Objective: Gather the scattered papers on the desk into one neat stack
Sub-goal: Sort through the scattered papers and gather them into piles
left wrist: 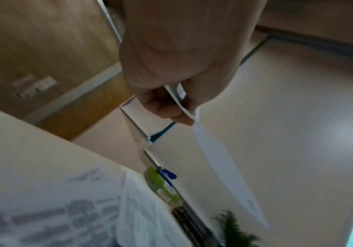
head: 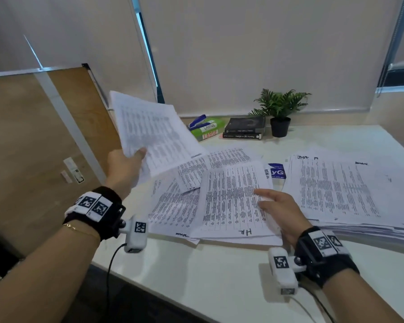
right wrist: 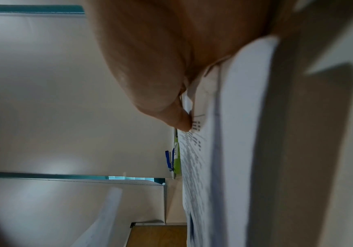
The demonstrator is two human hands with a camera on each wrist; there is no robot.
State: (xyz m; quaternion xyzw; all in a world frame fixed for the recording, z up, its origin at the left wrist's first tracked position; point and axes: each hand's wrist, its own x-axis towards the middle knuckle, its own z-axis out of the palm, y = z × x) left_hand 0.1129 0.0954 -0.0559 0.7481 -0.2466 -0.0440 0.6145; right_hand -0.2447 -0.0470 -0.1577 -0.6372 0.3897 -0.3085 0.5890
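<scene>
Papers lie spread across the white tabletop (head: 219, 276), and the big pile (head: 350, 194) on its right side serves as the landmark. Left hand (head: 126, 169) is raised well to the left of that pile, thumb on top and fingers curled beneath, gripping a lifted sheaf (head: 154, 134) of printed sheets by its near corner; the sheaf hangs tilted in the air above the tabletop. The left wrist view shows the same pinch edge-on, the sheets (left wrist: 220, 158) drooping away from the hand (left wrist: 171, 66). Right hand (head: 280, 210) lies just left of the big pile, fingers straight and relaxed, resting flat on a sheet marked "HR" (head: 233, 199); the right wrist view shows a fingertip (right wrist: 184, 123) touching the print. More loose sheets (head: 173, 206) overlap left of the "HR" sheet, and a blue leaflet (head: 276, 173) peeks out between it and the pile. Behind the pile, against the wall, stand a potted plant (head: 280, 113), two dark books (head: 245, 129), green boxes labelled "LARGE" (head: 208, 129) and a blue stapler (head: 197, 121).
</scene>
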